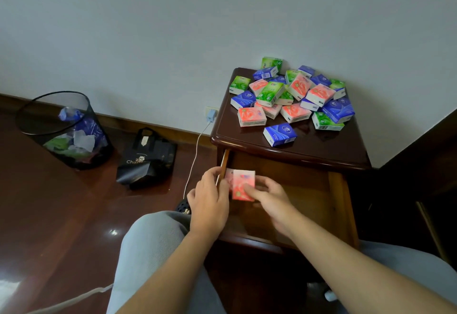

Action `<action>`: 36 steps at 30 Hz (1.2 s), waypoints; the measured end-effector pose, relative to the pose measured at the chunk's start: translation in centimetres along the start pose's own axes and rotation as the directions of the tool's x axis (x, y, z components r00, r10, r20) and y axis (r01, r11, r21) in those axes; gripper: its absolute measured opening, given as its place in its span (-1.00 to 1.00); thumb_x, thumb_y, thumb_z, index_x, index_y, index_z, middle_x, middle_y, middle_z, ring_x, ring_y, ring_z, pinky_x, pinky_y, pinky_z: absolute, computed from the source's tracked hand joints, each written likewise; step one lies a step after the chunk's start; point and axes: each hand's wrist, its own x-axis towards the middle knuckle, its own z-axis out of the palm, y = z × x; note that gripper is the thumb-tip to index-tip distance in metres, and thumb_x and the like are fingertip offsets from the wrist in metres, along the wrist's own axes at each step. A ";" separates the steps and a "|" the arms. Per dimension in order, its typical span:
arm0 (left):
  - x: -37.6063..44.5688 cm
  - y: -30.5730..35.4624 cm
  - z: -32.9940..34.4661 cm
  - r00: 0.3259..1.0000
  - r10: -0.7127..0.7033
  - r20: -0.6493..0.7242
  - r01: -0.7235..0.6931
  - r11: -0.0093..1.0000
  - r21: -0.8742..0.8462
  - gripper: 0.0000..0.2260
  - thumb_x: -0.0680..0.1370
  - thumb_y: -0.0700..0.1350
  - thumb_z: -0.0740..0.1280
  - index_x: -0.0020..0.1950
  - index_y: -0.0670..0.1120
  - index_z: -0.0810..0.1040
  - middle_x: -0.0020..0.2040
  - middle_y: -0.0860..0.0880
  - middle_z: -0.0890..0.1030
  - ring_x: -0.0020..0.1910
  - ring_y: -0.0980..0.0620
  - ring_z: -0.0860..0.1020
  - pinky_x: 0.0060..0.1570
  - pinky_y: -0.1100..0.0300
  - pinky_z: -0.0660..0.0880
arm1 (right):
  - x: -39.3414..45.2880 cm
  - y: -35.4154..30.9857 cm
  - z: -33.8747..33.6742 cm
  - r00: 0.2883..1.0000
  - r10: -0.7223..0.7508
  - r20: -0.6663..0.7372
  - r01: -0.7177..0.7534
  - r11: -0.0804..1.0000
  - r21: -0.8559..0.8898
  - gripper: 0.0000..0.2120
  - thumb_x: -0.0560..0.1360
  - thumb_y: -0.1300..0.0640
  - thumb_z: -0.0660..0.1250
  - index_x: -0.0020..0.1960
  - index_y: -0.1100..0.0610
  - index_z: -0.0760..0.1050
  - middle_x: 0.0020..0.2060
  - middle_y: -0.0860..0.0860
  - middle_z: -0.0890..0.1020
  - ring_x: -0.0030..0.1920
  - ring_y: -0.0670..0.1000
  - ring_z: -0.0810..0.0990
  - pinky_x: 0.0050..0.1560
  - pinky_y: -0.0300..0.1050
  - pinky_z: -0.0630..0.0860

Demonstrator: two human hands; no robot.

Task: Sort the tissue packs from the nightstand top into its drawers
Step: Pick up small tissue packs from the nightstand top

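Dark polished wood makes up the nightstand [291, 150] at the right centre of the frame, and its tabletop carries a loose heap of tissue packs [291, 93] in blue, green and pink wrappers. We see one blue pack [280, 134] lying apart from the heap, nearer the front edge. The print on the wrappers is too small for us to read.

Below the tabletop the top drawer [338, 205] stands pulled out. At its left end we hold a pink tissue pack [243, 185] upright between both hands. Our left hand [210, 205] curls its fingers against the pack's left side and the drawer's left wall. Our right hand [268, 196] has a narrow grip on the pack, fingers on its face and right edge. A small logo shows near the pack's top, but we cannot read it.

On the wooden floor at the left of the frame stands a black mesh wastebasket [64, 128] holding crumpled wrappers. Beside it lies a black bag [148, 158] with pale lettering that starts "Cha"; the rest is hidden by a fold. A white charger [211, 115] sits in the wall socket, its cable [195, 158] trailing down to the floor.
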 end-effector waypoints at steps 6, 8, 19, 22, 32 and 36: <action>-0.8 0.2 0.9 0.958 0.278 0.071 -0.284 0.882 0.377 -0.58 0.61 -0.13 0.24 0.47 0.11 0.45 0.50 0.15 0.40 0.49 0.18 0.33 0.48 0.00 0.14 | 2.6 2.0 -2.8 0.964 0.086 -0.252 -0.131 0.978 -0.165 -0.61 0.50 0.12 0.56 0.27 0.11 0.54 0.10 0.06 0.70 0.07 0.08 0.68 0.12 0.08 0.63; -0.5 0.2 1.2 0.934 0.316 0.165 -0.357 0.808 0.468 -0.52 0.61 -0.10 0.23 0.55 0.10 0.39 0.56 0.12 0.36 0.54 0.14 0.29 0.55 -0.08 0.08 | 3.4 2.4 -2.8 0.962 0.043 -0.268 -0.110 0.965 -0.239 -0.55 0.48 0.11 0.58 0.30 0.12 0.52 0.07 0.04 0.69 0.07 0.10 0.68 0.16 0.18 0.65; 0.4 0.6 2.3 0.903 0.143 0.405 -0.388 0.679 0.624 -0.49 0.65 -0.05 0.10 0.63 0.01 0.24 0.62 0.03 0.30 0.56 0.02 0.31 0.56 -0.23 -0.30 | 5.2 2.4 -1.3 0.972 -0.063 -0.227 -0.016 0.943 -0.332 -0.50 0.46 0.13 0.60 0.34 0.03 0.54 0.02 -0.03 0.67 0.04 0.08 0.70 0.02 0.14 0.71; 0.4 0.6 2.2 0.897 0.125 0.423 -0.386 0.686 0.616 -0.47 0.65 -0.04 0.11 0.65 0.01 0.21 0.64 0.03 0.26 0.59 0.02 0.26 0.57 -0.24 -0.30 | 5.4 2.3 -0.9 0.973 -0.060 -0.222 -0.016 0.945 -0.327 -0.52 0.45 0.14 0.60 0.31 0.00 0.55 -0.03 -0.06 0.66 -0.02 0.05 0.71 -0.11 0.09 0.74; 0.6 0.4 2.4 0.896 0.103 0.433 -0.374 0.701 0.607 -0.44 0.64 -0.04 0.12 0.66 0.01 0.19 0.65 0.03 0.24 0.60 0.01 0.22 0.56 -0.25 -0.29 | 5.2 2.4 -0.4 0.968 -0.051 -0.246 -0.023 0.957 -0.290 -0.52 0.46 0.16 0.59 0.33 0.03 0.54 -0.04 -0.06 0.65 -0.04 0.04 0.71 -0.16 0.07 0.74; 0.6 0.3 2.4 0.896 0.111 0.429 -0.371 0.719 0.588 -0.43 0.62 -0.05 0.14 0.66 0.02 0.19 0.65 0.03 0.24 0.61 0.02 0.22 0.56 -0.24 -0.30 | 5.0 2.1 -0.4 0.968 -0.048 -0.248 -0.034 0.947 -0.319 -0.46 0.47 0.09 0.59 0.39 0.05 0.48 0.06 0.00 0.66 0.06 0.08 0.69 0.03 0.14 0.71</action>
